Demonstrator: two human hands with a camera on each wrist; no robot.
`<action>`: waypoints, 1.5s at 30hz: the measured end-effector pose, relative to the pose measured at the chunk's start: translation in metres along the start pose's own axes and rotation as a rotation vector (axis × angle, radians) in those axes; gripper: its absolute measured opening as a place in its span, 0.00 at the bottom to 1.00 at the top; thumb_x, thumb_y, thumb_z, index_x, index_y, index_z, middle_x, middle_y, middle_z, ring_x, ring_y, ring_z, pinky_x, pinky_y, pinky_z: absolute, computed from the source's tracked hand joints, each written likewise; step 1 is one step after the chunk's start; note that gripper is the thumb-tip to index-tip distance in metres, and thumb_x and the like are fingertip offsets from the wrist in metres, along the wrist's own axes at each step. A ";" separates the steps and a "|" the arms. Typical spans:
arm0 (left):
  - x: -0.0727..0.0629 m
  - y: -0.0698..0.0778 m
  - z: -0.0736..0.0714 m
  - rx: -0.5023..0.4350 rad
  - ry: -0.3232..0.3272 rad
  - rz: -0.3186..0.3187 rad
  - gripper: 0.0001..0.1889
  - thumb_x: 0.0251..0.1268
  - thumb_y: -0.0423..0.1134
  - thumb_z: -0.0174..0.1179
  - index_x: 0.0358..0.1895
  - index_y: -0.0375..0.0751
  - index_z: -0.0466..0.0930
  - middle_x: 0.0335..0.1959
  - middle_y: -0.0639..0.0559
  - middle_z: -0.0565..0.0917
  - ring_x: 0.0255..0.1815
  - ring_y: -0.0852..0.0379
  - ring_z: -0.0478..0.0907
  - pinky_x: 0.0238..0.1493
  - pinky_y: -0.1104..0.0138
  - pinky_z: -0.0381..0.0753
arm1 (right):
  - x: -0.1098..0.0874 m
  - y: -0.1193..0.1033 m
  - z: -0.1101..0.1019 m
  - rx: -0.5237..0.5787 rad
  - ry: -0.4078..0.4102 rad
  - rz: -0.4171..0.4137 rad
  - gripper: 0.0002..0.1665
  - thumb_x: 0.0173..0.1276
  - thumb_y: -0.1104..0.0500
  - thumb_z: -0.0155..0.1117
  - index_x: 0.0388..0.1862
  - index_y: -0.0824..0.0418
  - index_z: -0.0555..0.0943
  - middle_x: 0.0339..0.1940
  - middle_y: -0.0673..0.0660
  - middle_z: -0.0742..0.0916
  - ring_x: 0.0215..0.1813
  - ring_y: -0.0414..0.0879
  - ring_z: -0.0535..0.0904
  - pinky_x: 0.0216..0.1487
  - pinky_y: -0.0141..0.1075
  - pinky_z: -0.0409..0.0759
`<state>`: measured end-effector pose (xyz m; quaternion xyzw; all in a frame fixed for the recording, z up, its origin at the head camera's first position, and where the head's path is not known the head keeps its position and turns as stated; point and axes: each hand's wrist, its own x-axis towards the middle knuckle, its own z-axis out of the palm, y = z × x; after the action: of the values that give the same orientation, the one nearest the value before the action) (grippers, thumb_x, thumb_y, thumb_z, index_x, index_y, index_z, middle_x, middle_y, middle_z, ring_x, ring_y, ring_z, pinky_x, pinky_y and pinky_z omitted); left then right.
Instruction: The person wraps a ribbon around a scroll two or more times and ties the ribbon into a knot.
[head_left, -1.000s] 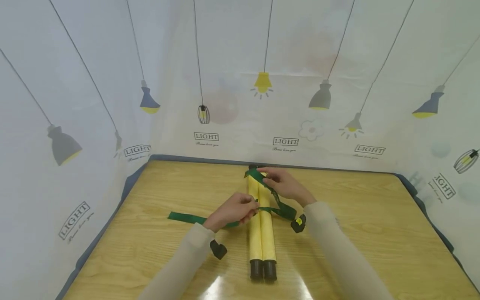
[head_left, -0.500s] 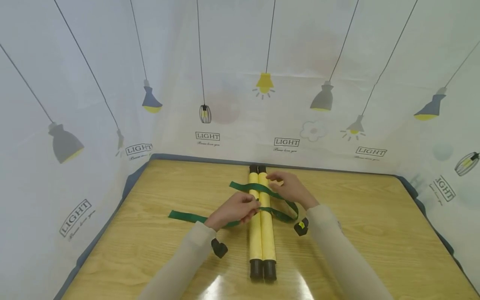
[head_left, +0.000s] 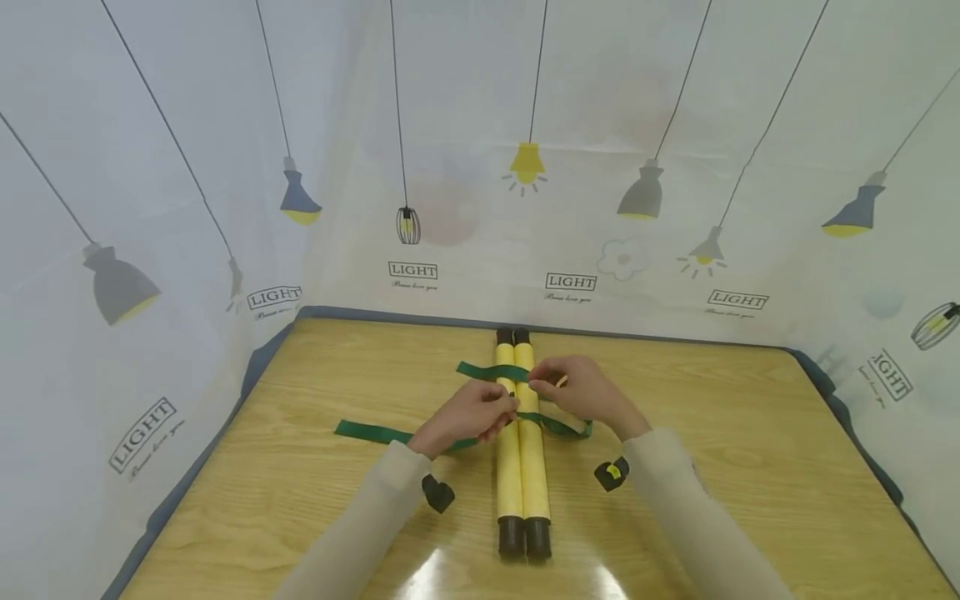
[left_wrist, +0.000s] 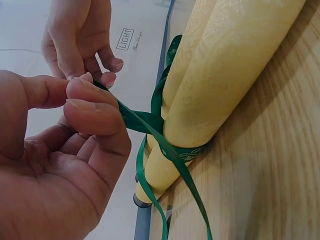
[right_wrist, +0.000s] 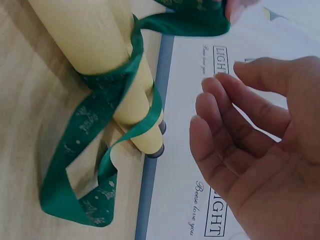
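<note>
Two yellow tubes (head_left: 535,475) with black end caps (head_left: 511,537) lie side by side on the table, pointing away from me. A green printed ribbon (right_wrist: 82,122) wraps round both near the middle. One ribbon end trails left on the table; another length loops out to the right and lies back across the tubes further away. My left hand (head_left: 467,414) pinches the ribbon between thumb and fingertips, just above the tubes. Over the right tube my right hand (head_left: 581,389) has its fingers loosely curved, with nothing between them in the right wrist view (right_wrist: 260,145).
The wooden table (head_left: 750,467) ends at a blue-grey edge strip along a white backdrop (head_left: 480,108) printed with lamps. Small black devices (head_left: 437,494) hang at both wrists.
My right hand has let go of the ribbon, which dropped across the far part of the tubes, and has moved closer to the left hand. The left hand keeps its pinch in place.
</note>
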<state>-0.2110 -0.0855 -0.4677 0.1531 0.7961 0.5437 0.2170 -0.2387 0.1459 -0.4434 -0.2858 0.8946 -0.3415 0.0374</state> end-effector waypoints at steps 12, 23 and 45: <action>-0.002 -0.001 0.000 -0.003 0.018 -0.009 0.20 0.81 0.51 0.52 0.34 0.39 0.82 0.19 0.54 0.75 0.16 0.59 0.68 0.21 0.69 0.69 | -0.014 -0.019 0.028 0.080 -0.047 -0.052 0.09 0.71 0.53 0.70 0.47 0.53 0.89 0.38 0.48 0.90 0.38 0.39 0.84 0.39 0.31 0.83; -0.001 -0.005 -0.001 0.085 0.010 0.040 0.28 0.78 0.62 0.51 0.38 0.38 0.84 0.14 0.54 0.73 0.13 0.58 0.67 0.21 0.67 0.68 | -0.017 -0.021 0.036 0.058 0.051 -0.047 0.08 0.75 0.56 0.65 0.44 0.53 0.89 0.35 0.51 0.92 0.35 0.38 0.85 0.36 0.30 0.83; 0.031 -0.017 -0.052 0.396 0.194 0.047 0.11 0.75 0.43 0.61 0.52 0.42 0.85 0.49 0.49 0.86 0.49 0.54 0.82 0.50 0.59 0.84 | -0.013 -0.022 0.039 0.015 0.078 -0.014 0.08 0.74 0.56 0.65 0.42 0.57 0.90 0.33 0.48 0.91 0.34 0.36 0.83 0.39 0.34 0.81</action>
<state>-0.2642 -0.1179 -0.4726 0.1581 0.9007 0.3939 0.0926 -0.2067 0.1169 -0.4607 -0.2781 0.8907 -0.3595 0.0022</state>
